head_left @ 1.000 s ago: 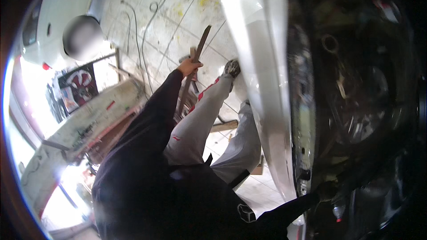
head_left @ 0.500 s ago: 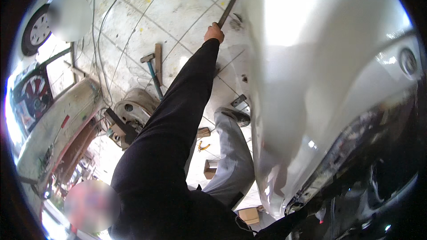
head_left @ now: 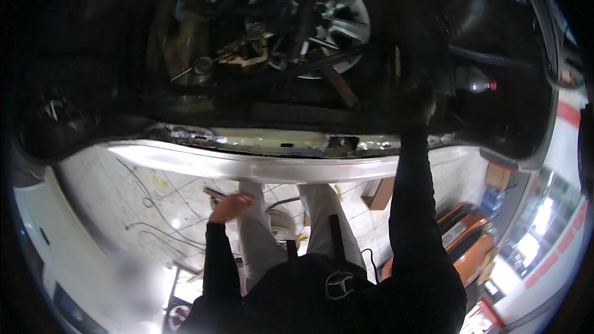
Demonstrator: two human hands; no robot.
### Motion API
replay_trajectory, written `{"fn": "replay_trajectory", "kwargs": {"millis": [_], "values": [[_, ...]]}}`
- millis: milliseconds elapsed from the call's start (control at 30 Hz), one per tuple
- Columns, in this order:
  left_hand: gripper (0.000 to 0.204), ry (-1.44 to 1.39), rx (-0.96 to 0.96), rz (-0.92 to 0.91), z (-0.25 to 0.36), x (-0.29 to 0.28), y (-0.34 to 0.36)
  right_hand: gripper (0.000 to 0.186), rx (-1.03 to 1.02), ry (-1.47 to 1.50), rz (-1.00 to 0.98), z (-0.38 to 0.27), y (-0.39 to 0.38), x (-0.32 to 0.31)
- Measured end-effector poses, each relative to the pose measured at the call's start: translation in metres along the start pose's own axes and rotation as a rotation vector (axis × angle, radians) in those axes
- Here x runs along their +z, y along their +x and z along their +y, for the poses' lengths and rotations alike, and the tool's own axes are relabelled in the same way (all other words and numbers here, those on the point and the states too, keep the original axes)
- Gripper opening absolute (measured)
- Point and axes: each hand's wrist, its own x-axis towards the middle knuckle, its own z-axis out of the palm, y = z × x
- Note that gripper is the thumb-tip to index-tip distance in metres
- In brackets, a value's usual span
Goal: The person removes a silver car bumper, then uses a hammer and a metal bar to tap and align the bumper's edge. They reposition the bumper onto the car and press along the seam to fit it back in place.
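Below the pale rear edge [head_left: 247,162] of an opened car boot, my left hand [head_left: 234,206] hangs beside my left leg. Its fingers are blurred, so whether they hold anything is unclear. A brownish strip [head_left: 213,193] shows just beyond it; I cannot tell if they touch. My right arm reaches over the edge, and my right hand [head_left: 426,104] lies in the dark boot, fingers hidden in shadow. Inside the boot sit a spoked wheel [head_left: 349,15], a clamp-like metal tool [head_left: 247,55] and a brown strip [head_left: 339,86].
Below the edge, a bare wheel rim [head_left: 283,224] lies on the tiled floor between my legs. A brown box-like piece [head_left: 378,195] stands to the right. An orange bumper [head_left: 464,241] is at lower right, a white car [head_left: 80,222] at left. A cable [head_left: 148,204] loops across the floor.
My left hand has come up from the floor, where it gripped a long flat bar; that bar is not clearly visible now. My view has swung from the car's side to the open boot.
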Motion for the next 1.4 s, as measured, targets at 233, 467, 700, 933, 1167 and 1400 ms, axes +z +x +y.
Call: {"fn": "replay_trajectory", "kwargs": {"millis": [233, 467, 700, 933, 1167, 1400], "values": [[0.039, -0.118, 0.263, -0.193, 0.353, 0.008, 0.048, 0.049, -0.044, 0.195, 0.174, -0.062, -0.008, -0.041], [0.04, 0.356, 0.562, 0.54, 0.425, -0.008, 0.42, 0.05, 0.026, 0.466, 0.129, -0.11, 0.021, 0.011], [0.036, -0.305, 0.428, 0.682, 0.484, 0.108, 0.429, 0.047, -0.073, 0.074, 0.203, -0.066, 0.003, -0.05], [0.039, -0.413, 0.148, 0.552, 0.475, 0.008, 0.315, 0.055, 0.111, 0.018, 0.198, -0.063, 0.0, -0.041], [0.051, 0.318, 0.118, 0.835, 0.445, -0.142, 0.288, 0.057, 0.047, 0.119, 0.132, -0.051, -0.001, -0.017], [0.049, 0.26, 0.257, 1.074, 0.418, -0.173, 0.253, 0.046, 0.062, 0.044, 0.229, -0.059, -0.004, -0.017]]}}
